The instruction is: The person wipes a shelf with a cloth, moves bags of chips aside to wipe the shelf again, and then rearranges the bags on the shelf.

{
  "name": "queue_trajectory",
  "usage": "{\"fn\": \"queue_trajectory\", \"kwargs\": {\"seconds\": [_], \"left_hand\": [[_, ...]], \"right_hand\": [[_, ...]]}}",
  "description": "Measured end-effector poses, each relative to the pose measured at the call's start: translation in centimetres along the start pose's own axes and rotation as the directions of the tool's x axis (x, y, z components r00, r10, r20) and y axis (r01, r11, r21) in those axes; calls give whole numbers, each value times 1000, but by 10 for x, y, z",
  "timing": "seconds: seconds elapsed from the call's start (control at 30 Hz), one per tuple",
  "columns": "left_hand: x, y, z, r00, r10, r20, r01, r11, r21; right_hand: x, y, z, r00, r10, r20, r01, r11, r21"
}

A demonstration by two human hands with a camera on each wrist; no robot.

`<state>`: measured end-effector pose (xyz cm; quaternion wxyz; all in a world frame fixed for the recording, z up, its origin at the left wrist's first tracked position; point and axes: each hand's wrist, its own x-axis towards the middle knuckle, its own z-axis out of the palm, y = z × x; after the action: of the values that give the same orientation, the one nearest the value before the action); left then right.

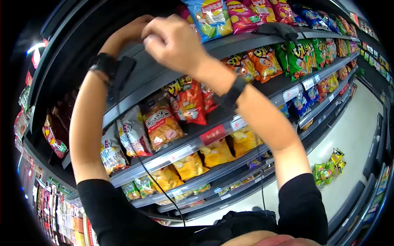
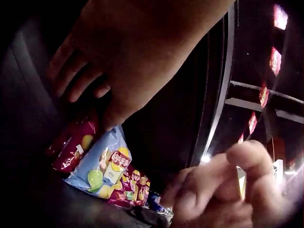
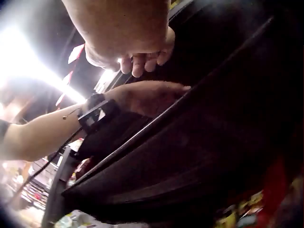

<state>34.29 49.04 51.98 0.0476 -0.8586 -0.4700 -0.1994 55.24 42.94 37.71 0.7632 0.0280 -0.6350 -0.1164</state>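
My left hand (image 1: 133,30) reaches over the upper shelf at the left, partly covered by the right hand in the head view. In the left wrist view its fingers (image 2: 76,80) hang loosely bent with nothing in them, and the thumb overlaps the top of a blue bag of chips (image 2: 102,164). My right hand (image 1: 176,45) is raised before the same shelf, its fingers curled in toward the palm. No object shows in its grasp. The right wrist view has the left hand (image 3: 149,97) flat along the dark shelf edge, below the curled right hand (image 3: 126,33).
Magenta chip bags (image 1: 242,16) stand right of the blue one on the top shelf. A dark cloth-like thing (image 1: 277,30) lies over that shelf's edge. Lower shelves hold red snack bags (image 1: 186,100) and yellow ones (image 1: 217,153). Green packets (image 1: 324,174) lie on the floor.
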Motion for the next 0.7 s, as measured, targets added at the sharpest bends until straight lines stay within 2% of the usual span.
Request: {"fn": "queue_trajectory", "kwargs": {"seconds": [0.07, 0.1, 0.13, 0.2, 0.23, 0.27, 0.33, 0.4, 0.43, 0.47, 0.53, 0.57, 0.6, 0.67, 0.7], "left_hand": [[12, 65, 41, 947, -272, -171, 258, 961, -99], [30, 61, 55, 941, -263, -214, 247, 964, -97], [45, 71, 66, 922, -311, -232, 281, 947, -154], [75, 86, 74, 935, -348, -64, 345, 937, -55], [90, 90, 82, 936, -351, -25, 349, 935, -59], [102, 91, 92, 935, -354, 11, 354, 933, -62], [125, 88, 106, 896, -439, -68, 426, 892, -150], [144, 65, 123, 910, -392, -138, 342, 895, -287], [159, 62, 123, 838, -526, -144, 481, 838, -258], [167, 60, 124, 820, -542, -187, 502, 836, -222], [169, 48, 131, 776, -573, -265, 552, 819, -155], [164, 49, 124, 812, -558, -172, 536, 829, -159], [161, 52, 120, 826, -540, -162, 516, 840, -170], [167, 13, 128, 873, -407, -268, 298, 881, -368], [161, 33, 124, 815, -469, -340, 377, 875, -304]], "right_hand": [[11, 63, -38, 984, 139, 115, -113, 972, -205], [12, 86, -57, 974, 196, 117, -148, 932, -331], [12, 108, -74, 962, 251, 109, -175, 871, -460], [3, 159, -99, 873, 449, 191, -254, 753, -607], [-11, 194, -102, 836, 510, 200, -294, 725, -623], [-16, 198, -116, 759, 589, 278, -257, 664, -702], [-24, 199, -122, 640, 692, 334, -188, 562, -805], [-27, 195, -120, 585, 695, 419, -249, 645, -723], [-29, 195, -118, 646, 594, 480, -79, 678, -731], [-31, 195, -116, 670, 551, 497, -26, 687, -726], [-31, 199, -119, 652, 588, 480, -120, 704, -700], [-33, 198, -120, 696, 557, 454, -123, 715, -688], [-33, 199, -121, 707, 537, 460, -114, 728, -676], [-33, 198, -119, 728, 493, 477, -100, 764, -637], [-34, 199, -118, 787, 423, 449, -47, 767, -640]]}}
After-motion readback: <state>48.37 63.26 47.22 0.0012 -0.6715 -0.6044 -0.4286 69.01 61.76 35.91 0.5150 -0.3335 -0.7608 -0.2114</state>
